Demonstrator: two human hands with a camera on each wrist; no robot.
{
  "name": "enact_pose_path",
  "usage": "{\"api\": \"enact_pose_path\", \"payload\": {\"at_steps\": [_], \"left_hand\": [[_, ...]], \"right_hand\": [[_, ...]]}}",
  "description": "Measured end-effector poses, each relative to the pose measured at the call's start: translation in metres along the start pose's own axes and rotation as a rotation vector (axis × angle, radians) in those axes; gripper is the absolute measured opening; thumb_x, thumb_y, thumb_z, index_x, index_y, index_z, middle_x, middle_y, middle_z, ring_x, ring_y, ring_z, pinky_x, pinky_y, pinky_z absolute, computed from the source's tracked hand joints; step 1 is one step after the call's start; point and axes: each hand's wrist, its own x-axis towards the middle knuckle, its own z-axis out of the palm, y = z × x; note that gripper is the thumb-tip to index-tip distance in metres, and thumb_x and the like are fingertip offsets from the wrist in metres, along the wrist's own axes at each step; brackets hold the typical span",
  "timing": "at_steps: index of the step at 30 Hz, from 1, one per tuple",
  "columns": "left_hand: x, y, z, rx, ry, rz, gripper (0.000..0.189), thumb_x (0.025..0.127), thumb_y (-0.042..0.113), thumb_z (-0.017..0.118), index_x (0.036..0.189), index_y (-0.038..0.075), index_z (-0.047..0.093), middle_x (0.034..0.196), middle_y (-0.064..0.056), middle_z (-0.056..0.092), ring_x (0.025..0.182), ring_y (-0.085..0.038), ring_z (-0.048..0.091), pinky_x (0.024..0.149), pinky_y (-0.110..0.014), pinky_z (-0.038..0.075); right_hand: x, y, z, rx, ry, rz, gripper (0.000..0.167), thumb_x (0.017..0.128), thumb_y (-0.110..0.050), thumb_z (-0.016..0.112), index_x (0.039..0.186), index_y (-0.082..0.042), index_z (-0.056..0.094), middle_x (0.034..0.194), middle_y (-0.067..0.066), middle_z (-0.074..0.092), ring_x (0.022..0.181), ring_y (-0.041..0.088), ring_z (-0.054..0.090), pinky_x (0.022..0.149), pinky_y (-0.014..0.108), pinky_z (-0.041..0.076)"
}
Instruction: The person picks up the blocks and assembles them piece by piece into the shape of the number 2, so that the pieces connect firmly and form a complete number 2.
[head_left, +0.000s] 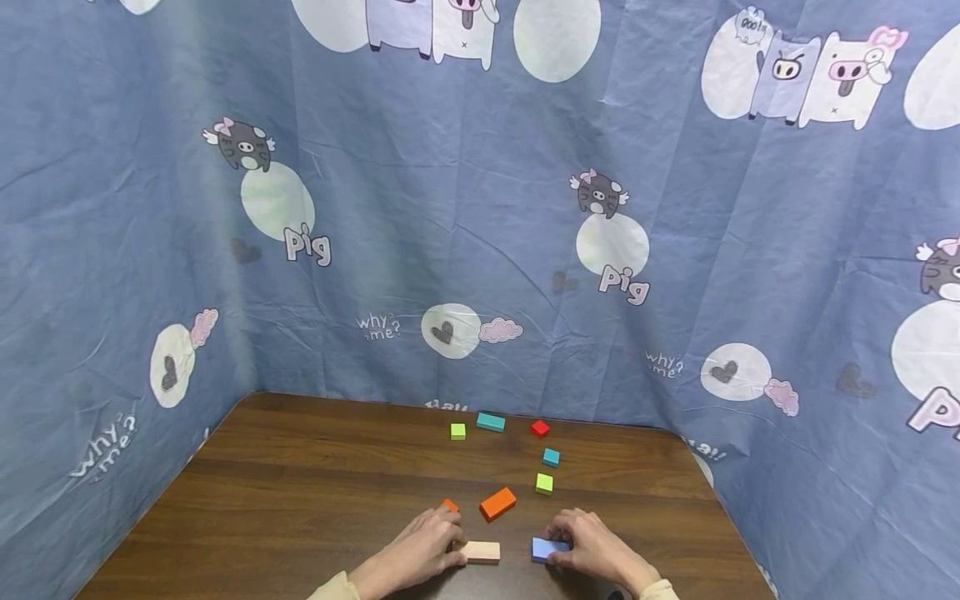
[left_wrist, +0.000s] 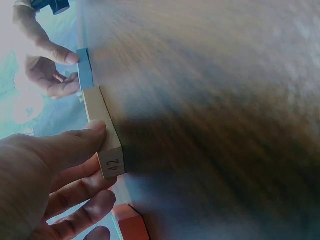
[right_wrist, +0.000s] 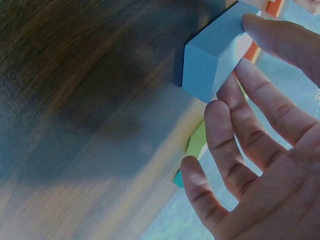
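Observation:
Near the table's front edge my left hand [head_left: 430,540] pinches a pale wooden block [head_left: 482,552] between thumb and fingers. The left wrist view shows "42" written on the near end of that wooden block [left_wrist: 111,135]. To the right, my right hand [head_left: 592,543] pinches a blue block [head_left: 547,549] by its sides. In the right wrist view the thumb and index finger hold the blue block [right_wrist: 212,57], with the other fingers spread. A gap separates the two held blocks in the head view. An orange block [head_left: 449,505] sits just beyond the left fingers, partly hidden.
Behind the hands lie a larger orange block [head_left: 498,504], a lime cube [head_left: 544,484] and a small blue block [head_left: 551,457]. Farther back are another lime cube [head_left: 457,432], a teal block [head_left: 491,422] and a red block [head_left: 540,428]. A patterned blue curtain [head_left: 450,250] surrounds the brown table [head_left: 300,475].

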Motion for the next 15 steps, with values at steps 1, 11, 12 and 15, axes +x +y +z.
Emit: {"api": "enact_pose_path", "payload": {"at_steps": [1, 11, 12, 15], "left_hand": [[0.0002, -0.0002, 0.0003, -0.002, -0.002, -0.003, 0.014, 0.083, 0.032, 0.074, 0.087, 0.019, 0.074, 0.078, 0.015, 0.052, 0.071, 0.003, 0.041, 0.066, -0.022, 0.037], [0.0003, 0.0010, 0.0015, -0.033, -0.032, -0.053, 0.014, 0.082, 0.031, 0.074, 0.089, 0.019, 0.074, 0.081, 0.015, 0.054, 0.082, -0.001, 0.054, 0.084, -0.046, 0.049], [0.0005, 0.0008, 0.0017, -0.034, -0.032, -0.055, 0.014, 0.082, 0.031, 0.074, 0.089, 0.019, 0.074, 0.081, 0.015, 0.054, 0.081, 0.000, 0.053, 0.085, -0.046, 0.049], [0.0004, -0.0002, 0.0031, -0.036, -0.027, -0.050, 0.015, 0.082, 0.031, 0.074, 0.090, 0.019, 0.075, 0.080, 0.015, 0.053, 0.078, 0.002, 0.050, 0.081, -0.039, 0.049]], "right_hand": [[0.0001, 0.0002, 0.0003, -0.003, 0.002, 0.000, 0.024, 0.075, -0.033, 0.080, 0.091, -0.020, 0.068, 0.084, -0.014, 0.061, 0.076, 0.000, 0.049, 0.066, 0.023, 0.036], [0.0038, -0.0019, 0.0002, -0.002, -0.029, 0.031, 0.025, 0.076, -0.034, 0.079, 0.093, -0.021, 0.068, 0.086, -0.014, 0.062, 0.079, -0.001, 0.050, 0.069, 0.025, 0.038], [0.0044, -0.0022, 0.0004, -0.001, -0.034, 0.038, 0.025, 0.076, -0.034, 0.079, 0.093, -0.021, 0.068, 0.087, -0.015, 0.062, 0.080, -0.002, 0.050, 0.070, 0.026, 0.038], [0.0060, -0.0041, 0.0008, 0.002, -0.040, 0.043, 0.026, 0.075, -0.035, 0.080, 0.094, -0.021, 0.068, 0.087, -0.015, 0.062, 0.080, -0.002, 0.050, 0.070, 0.026, 0.038]]}}
